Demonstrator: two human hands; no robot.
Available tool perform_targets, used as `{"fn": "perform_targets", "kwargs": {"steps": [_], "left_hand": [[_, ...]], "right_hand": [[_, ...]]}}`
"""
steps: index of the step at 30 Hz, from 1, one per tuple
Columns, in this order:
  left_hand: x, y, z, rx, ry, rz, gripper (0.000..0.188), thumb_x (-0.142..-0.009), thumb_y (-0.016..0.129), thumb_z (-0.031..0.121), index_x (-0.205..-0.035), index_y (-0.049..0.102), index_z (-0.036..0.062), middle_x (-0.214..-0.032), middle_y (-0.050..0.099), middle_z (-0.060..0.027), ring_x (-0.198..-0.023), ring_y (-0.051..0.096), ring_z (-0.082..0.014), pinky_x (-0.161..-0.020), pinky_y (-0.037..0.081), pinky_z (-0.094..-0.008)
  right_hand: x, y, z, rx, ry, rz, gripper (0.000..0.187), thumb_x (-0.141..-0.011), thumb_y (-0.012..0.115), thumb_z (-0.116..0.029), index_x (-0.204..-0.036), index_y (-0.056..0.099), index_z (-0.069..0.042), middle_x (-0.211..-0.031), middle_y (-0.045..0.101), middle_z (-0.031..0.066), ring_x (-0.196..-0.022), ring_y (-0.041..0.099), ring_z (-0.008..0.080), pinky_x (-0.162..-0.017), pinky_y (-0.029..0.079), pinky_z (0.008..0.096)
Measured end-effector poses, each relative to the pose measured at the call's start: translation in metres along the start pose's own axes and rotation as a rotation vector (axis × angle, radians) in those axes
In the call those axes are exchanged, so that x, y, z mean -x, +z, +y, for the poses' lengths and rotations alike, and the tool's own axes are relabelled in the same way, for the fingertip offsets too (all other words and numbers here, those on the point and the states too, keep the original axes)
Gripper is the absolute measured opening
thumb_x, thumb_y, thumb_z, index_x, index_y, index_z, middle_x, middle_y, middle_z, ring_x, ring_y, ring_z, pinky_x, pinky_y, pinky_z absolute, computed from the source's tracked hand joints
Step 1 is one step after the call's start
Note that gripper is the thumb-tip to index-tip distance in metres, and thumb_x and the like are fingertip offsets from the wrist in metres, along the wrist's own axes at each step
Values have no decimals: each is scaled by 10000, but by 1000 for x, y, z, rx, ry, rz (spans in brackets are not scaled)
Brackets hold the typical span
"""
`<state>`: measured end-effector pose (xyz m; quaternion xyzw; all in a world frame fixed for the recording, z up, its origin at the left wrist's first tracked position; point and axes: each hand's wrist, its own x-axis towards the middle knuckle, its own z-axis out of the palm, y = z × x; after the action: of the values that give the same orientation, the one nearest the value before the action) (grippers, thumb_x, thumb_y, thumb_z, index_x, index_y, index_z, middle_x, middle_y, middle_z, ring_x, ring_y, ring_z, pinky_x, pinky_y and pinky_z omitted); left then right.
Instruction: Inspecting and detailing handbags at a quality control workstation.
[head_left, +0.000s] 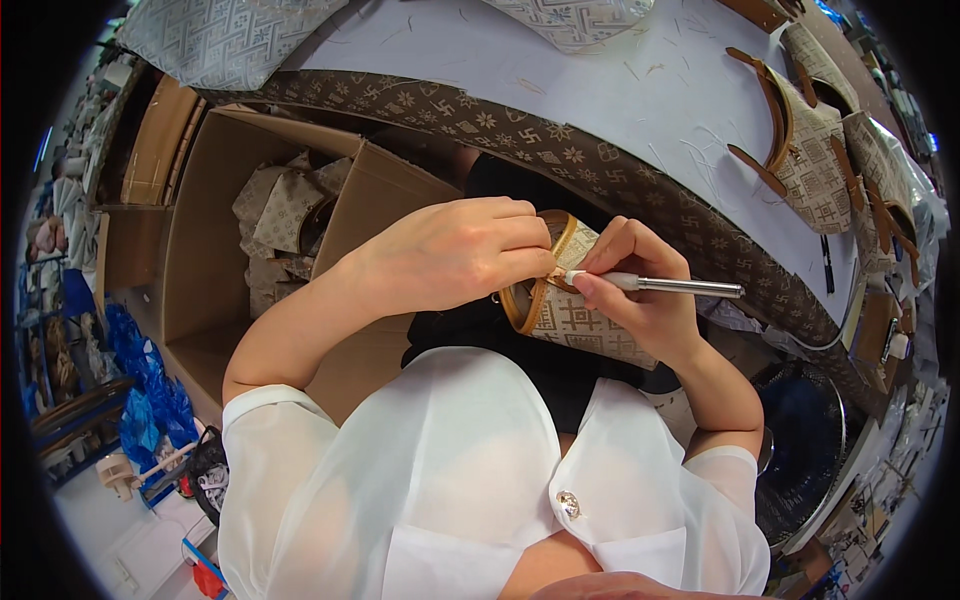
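A small beige bag (590,328) with a woven-look pattern and tan trim rests over my lap, its opening turned toward my left. The fingers of my left hand (465,252) pinch together at the tan trim by the opening; the exact spot under the fingertips is partly hidden. My right hand (645,300) is closed around a pen-like tool (690,286) with a white grip and a silver metal end. The tool's white tip points at the trim, right beside my left fingertips.
At my left stands an open cardboard box (205,240) holding patterned pieces (290,215). A white worktable (600,100) with a brown patterned edge curves ahead, bearing loose threads, several similar bags (815,160) at the right and a black pen (827,263). A dark round stool (800,450) is at lower right.
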<state>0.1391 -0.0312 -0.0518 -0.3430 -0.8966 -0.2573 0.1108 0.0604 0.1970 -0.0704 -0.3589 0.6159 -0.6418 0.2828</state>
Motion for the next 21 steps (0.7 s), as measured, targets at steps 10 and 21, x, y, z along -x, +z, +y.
{"fn": "perform_targets", "kwargs": {"steps": [10,21], "left_hand": [[2,6,1,118,-76,36,152,-774,678,73,-912,628,32,-893,607,-50,-858,613,-212,-709,538,-314],[-4,3,4,151,-77,92,170,-775,747,67,-910,664,7,-890,644,-69,-754,628,-213,-632,528,-309]], "right_hand": [[3,1,1,60,-12,-14,156,-814,712,62,-836,574,-6,-848,578,67,-736,544,92,-640,440,209],[4,2,-4,20,-4,10,151,-832,694,54,-836,553,-2,-856,579,80,-701,560,87,-617,453,200]]}}
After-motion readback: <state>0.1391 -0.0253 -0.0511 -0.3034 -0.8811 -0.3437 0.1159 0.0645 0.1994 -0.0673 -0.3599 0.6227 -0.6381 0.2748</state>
